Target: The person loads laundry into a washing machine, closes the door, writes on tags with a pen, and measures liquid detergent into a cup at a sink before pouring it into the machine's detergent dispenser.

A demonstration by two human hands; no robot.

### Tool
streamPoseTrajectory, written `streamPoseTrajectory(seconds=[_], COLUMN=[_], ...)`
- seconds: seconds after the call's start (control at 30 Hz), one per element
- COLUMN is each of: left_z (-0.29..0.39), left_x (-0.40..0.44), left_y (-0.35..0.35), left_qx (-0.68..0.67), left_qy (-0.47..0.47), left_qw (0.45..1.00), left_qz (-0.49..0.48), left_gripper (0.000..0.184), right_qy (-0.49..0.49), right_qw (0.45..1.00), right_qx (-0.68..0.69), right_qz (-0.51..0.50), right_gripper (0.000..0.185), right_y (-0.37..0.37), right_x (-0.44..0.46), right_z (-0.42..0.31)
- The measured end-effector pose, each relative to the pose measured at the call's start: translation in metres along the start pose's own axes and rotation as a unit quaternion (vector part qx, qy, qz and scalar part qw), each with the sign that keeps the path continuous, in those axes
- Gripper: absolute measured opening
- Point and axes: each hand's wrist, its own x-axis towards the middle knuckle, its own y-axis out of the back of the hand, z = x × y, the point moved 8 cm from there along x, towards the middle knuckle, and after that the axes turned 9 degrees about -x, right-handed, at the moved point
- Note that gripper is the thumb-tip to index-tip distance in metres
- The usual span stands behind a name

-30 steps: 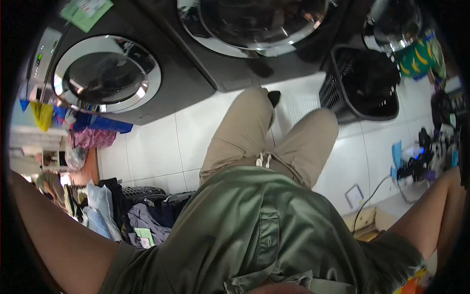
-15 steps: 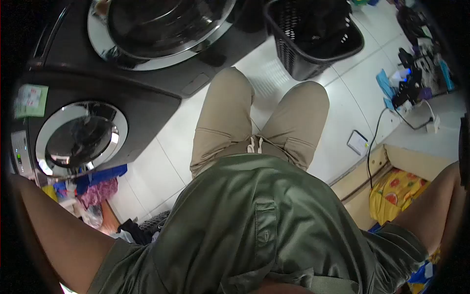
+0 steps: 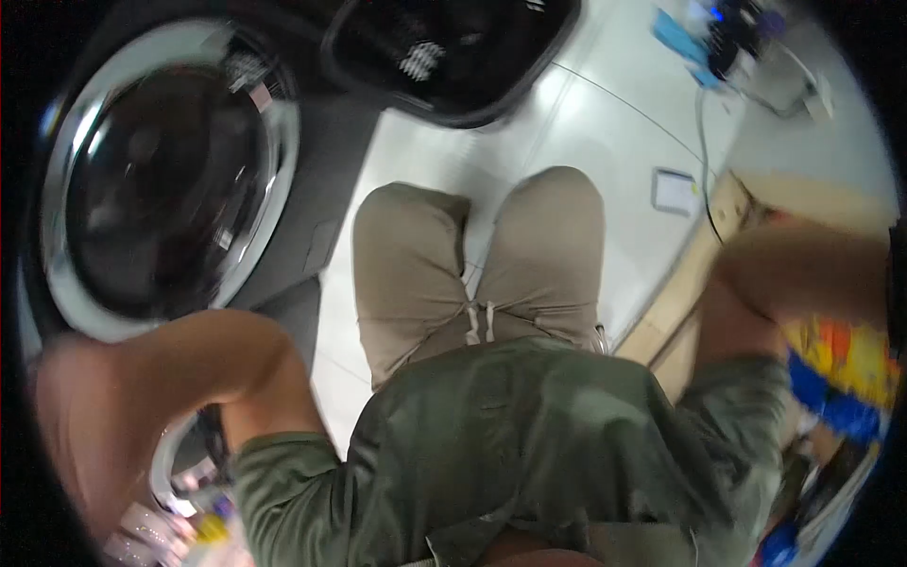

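Note:
Both of my arms are bent and raised toward the sides of the view, and neither hand shows. My left forearm (image 3: 179,369) runs blurred to the left edge, in front of the lower part of a dark front-loading machine with a large round door (image 3: 170,180). At the right, my right forearm (image 3: 812,269) reaches the edge above a yellow and blue patterned cloth (image 3: 846,369). What either hand holds or touches is hidden. Below me are my green shirt (image 3: 529,435) and beige trousers (image 3: 543,246).
A black laundry basket (image 3: 472,113) with dark contents stands ahead on the white tiled floor (image 3: 624,123). A phone-like flat object (image 3: 674,191) lies on the floor at the right, near a cable (image 3: 703,142). A second round machine door (image 3: 170,472) shows partly behind my left arm.
My view has turned, so the machines and basket appear shifted left. Both forearms have risen and bent into view at the sides. The picture is more blurred.

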Motion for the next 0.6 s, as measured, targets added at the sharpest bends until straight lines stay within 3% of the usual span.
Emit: streamPoseTrajectory(seconds=[0.07,0.1,0.13,0.17,0.2,0.23,0.27,0.3,0.33,0.4,0.47,0.5,0.53,0.6], left_z=[-0.013,-0.016,-0.017,-0.001,0.005,0.003,-0.017,-0.038,-0.05,-0.057,-0.065,-0.074,-0.074,-0.056], left_x=[-0.064,-0.106,-0.159,-0.19,-0.216,-0.236,-0.259,-0.279,-0.286,-0.286,-0.295,-0.297,-0.296,-0.286], left_y=[-0.083,-0.128,-0.171,-0.198,-0.214,-0.223,-0.23,-0.233,-0.238,-0.241,-0.24,-0.237,-0.233,-0.241], left_qx=[-0.081,-0.113,-0.142,-0.078,-0.06,-0.082,-0.117,-0.14,-0.128,-0.137,-0.116,-0.143,-0.142,-0.198], left_qy=[0.092,0.132,0.141,-0.017,-0.114,-0.175,-0.159,-0.16,-0.178,-0.191,-0.201,-0.19,-0.221,-0.186], left_qw=[0.984,0.954,0.892,0.839,0.763,0.698,0.653,0.615,0.592,0.619,0.603,0.622,0.634,0.646], left_qz=[-0.132,-0.244,-0.406,-0.539,-0.633,-0.69,-0.731,-0.759,-0.775,-0.749,-0.764,-0.746,-0.727,-0.713], left_gripper=[0.042,0.042,0.058,0.071,0.079,0.081,0.078,0.065,0.056,0.051,0.043,0.042,0.039,0.029], right_qy=[-0.152,-0.246,-0.334,-0.406,-0.397,-0.464,-0.518,-0.46,-0.482,-0.589,-0.594,-0.58,-0.584,-0.659], right_qw=[0.983,0.947,0.881,0.786,0.716,0.583,0.464,0.413,0.448,0.381,0.349,0.327,0.334,0.359], right_qx=[-0.066,-0.111,-0.163,-0.196,-0.208,-0.155,-0.073,-0.006,0.078,0.051,0.016,-0.022,-0.035,-0.14], right_qz=[-0.083,-0.172,-0.292,-0.422,-0.536,-0.648,-0.715,-0.786,-0.749,-0.711,-0.725,-0.746,-0.739,-0.646], right_gripper=[0.042,0.043,0.043,0.043,0.043,0.042,0.043,0.04,0.037,0.037,0.038,0.039,0.039,0.036], right_y=[-0.02,-0.029,-0.033,-0.026,-0.013,0.01,0.038,0.061,0.071,0.092,0.1,0.103,0.101,0.114], right_x=[-0.106,-0.183,-0.274,-0.368,-0.451,-0.54,-0.585,-0.624,-0.64,-0.616,-0.637,-0.642,-0.632,-0.604], right_z=[0.08,0.116,0.142,0.146,0.126,0.104,0.066,0.02,-0.015,-0.023,-0.034,-0.03,-0.023,0.012])
